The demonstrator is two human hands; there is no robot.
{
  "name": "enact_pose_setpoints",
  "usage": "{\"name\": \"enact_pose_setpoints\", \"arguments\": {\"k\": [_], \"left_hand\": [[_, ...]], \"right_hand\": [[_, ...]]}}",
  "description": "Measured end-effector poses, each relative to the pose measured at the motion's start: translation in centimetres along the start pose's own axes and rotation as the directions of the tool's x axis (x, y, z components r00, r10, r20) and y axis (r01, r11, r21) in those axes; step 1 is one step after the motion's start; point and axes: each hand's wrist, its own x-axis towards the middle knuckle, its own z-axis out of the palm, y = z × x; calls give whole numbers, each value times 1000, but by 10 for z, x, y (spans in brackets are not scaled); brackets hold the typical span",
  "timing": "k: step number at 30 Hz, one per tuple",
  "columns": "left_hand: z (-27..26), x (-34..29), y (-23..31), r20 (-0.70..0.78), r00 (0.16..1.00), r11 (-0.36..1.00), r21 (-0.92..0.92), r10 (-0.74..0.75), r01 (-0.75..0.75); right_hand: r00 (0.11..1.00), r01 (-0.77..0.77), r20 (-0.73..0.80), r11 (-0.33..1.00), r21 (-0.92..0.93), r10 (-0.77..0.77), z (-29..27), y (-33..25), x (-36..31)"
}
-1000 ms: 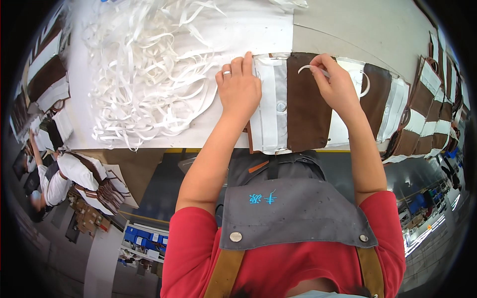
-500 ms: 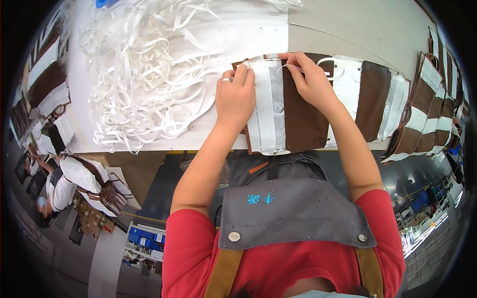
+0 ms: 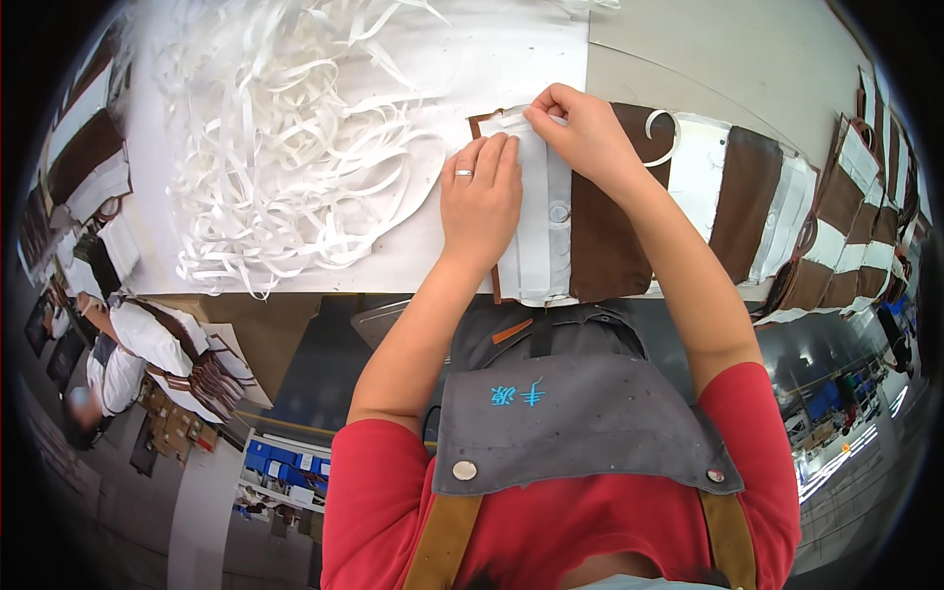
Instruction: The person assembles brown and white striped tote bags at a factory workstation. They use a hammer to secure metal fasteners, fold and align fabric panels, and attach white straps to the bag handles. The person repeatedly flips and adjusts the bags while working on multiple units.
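A brown and white fabric piece (image 3: pixel 608 241) lies near the table's front edge, its white left section edged in brown. My left hand (image 3: pixel 480 202) rests on that white section, palm down with fingers stretched out. Near the far edge of the same section, my right hand (image 3: pixel 588 143) pinches thumb and forefinger together on a narrow white strip. The strip's loose tail (image 3: pixel 676 140) curls out beyond the back of my right hand, over a brown section. The pinched end is mostly hidden by my fingertips.
Tangled white strips (image 3: pixel 295 167) are heaped on the white tabletop (image 3: pixel 511 59) to the left. More brown and white pieces (image 3: pixel 836 221) overlap at the right. At the far left, a person (image 3: pixel 116 379) is beside a stack of similar pieces (image 3: pixel 182 354).
My right hand has moved left and slightly away from me along the far edge, drawing the strip along. My left hand has shifted slightly right and nearer, its fingers now flatter.
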Motion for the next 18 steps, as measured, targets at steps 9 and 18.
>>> {"name": "enact_pose_setpoints", "arguments": {"k": [9, 18], "left_hand": [[-14, 15, 14, -22, 869, 693, -615, -494, 377], [-36, -3, 21, 74, 965, 630, -745, -251, 220]], "right_hand": [[1000, -12, 14, 977, 214, 9, -5, -11, -14], [945, -327, 243, 628, 706, 219, -11, -9, -74]]}}
